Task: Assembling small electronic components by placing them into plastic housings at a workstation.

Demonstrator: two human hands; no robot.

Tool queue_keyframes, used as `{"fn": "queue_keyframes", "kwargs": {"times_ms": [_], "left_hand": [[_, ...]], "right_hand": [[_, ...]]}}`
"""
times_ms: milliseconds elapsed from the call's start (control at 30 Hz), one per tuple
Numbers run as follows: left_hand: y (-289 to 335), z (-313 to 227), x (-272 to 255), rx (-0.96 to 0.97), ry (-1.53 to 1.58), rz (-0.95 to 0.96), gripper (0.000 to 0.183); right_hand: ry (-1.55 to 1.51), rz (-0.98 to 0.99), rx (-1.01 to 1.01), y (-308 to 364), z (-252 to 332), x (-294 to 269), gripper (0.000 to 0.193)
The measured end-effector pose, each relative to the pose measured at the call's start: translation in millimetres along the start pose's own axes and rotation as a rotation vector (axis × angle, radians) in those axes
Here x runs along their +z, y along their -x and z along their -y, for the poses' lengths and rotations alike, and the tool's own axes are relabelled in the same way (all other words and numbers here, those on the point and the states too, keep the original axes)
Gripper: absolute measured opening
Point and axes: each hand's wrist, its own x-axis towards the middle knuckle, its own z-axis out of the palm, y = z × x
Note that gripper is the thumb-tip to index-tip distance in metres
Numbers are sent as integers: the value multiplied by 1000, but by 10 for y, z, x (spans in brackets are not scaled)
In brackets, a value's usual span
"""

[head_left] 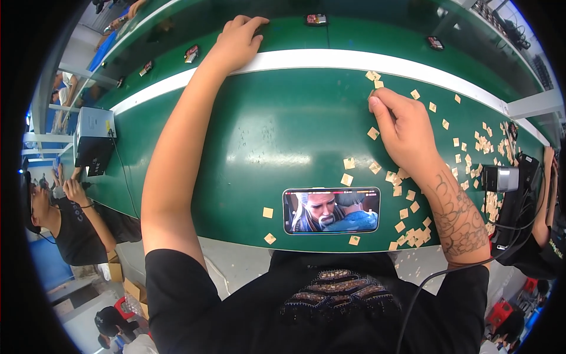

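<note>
While the right hand (407,127) is poised over the bench (283,112), right of its middle and towards the far edge, its thumb and forefinger are drawn narrowly together at the tips; whether a square is pinched between them, I cannot tell. A few small cream squares (378,84) lie just beyond those fingertips, beside the white bar (330,58) along the bench's far edge. The left hand (239,44) reaches across that bar, palm down, its fingers loosely spread and its thumb apart from the forefinger; what may lie under the palm is hidden. More squares are strewn singly below the right hand and thickly towards the bench's right end, with a cluster at the near edge beside the right forearm. A phone (332,210) showing a video lies flat near the bench's near edge, between the forearms, with two squares to its left. Past the bar sit several small red-and-black things (316,20), well apart from one another. A silver-and-black box (94,138) stands at the bench's left end, a smaller silver device (501,179) at the right end. Beyond the left box, a co-worker (76,227) in black sits with one hand raised.
</note>
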Motion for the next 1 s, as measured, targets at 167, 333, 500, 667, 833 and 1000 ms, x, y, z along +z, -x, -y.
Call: {"fn": "queue_keyframes", "kwargs": {"times_ms": [167, 333, 500, 667, 833, 1000], "left_hand": [[32, -67, 1, 47, -7, -163, 36], [337, -907, -169, 327, 287, -190, 36], [979, -1575, -344, 424, 646, -83, 31], [1191, -1589, -196, 180, 1172, 136, 29], [1170, -1588, -194, 252, 1003, 80, 37], [1151, -1593, -255, 269, 939, 62, 45]], "right_hand": [[105, 53, 34, -16, 37, 19, 21], [52, 8, 43, 1, 12, -15, 16], [-16, -134, -158, -66, -47, 24, 9], [-12, -11, -160, -22, 69, -71, 15], [-32, 53, -216, 35, 117, -95, 17], [-75, 84, -193, 32, 181, -102, 15]]}}
